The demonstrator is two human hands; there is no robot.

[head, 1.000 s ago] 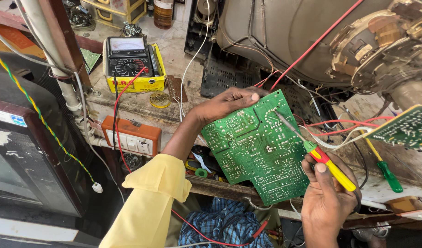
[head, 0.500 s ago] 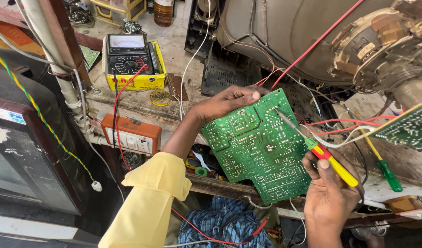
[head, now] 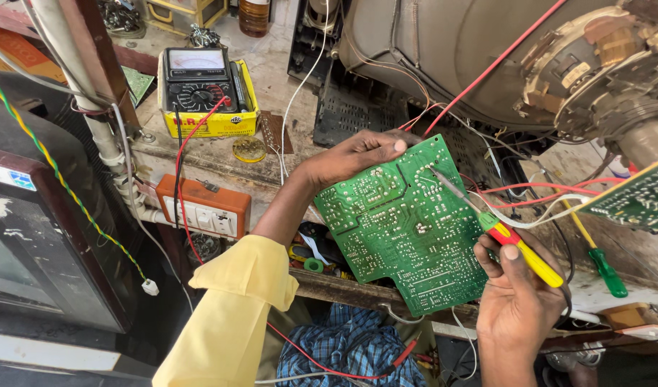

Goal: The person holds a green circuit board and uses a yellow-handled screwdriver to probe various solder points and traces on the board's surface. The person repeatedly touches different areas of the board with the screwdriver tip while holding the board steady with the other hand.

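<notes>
Left hand [head: 358, 159] clasps the green circuit board [head: 404, 226] at its eleven o'clock edge while right hand [head: 519, 297] grips a yellow-handled tool [head: 519, 247], tip seemingly touching solder.

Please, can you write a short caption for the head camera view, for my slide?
Left hand tilts a green circuit board while the right hand touches a yellow-handled tool to it.

Only one view for me: head camera, looking steeply down and forward, close over my hands [head: 444, 236] and the green circuit board [head: 408, 229], cluttered worktop [head: 272, 93] beyond.
</notes>
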